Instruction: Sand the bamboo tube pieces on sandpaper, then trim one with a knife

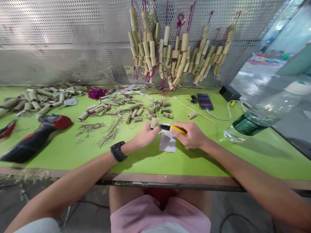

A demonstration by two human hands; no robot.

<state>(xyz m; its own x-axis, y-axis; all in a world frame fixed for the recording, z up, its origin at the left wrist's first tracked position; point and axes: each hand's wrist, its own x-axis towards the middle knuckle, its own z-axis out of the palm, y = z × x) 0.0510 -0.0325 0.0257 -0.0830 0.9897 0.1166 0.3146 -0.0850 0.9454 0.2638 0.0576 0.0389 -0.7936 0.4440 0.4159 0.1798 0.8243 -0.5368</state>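
Observation:
My left hand [145,135], with a black watch [118,151] on its wrist, holds a short bamboo piece [155,123] between thumb and fingers. In my right hand [190,134] is a yellow-handled knife [178,130], its black front end reaching left to the left thumb and the bamboo piece. The blade itself is too small to make out. Beneath the knife, a white paper [167,142] lies on the green tabletop [145,158]. Several cut bamboo pieces [139,111] lie just beyond my left hand.
A power tool [36,136] and a bamboo pile [36,98] are at left, near purple string [97,93]. Bamboo strings [182,61] hang on the perforated metal panel [60,58]. Rightward are a bottle [257,116], phone [205,101], black box [229,93] and white cable [222,119].

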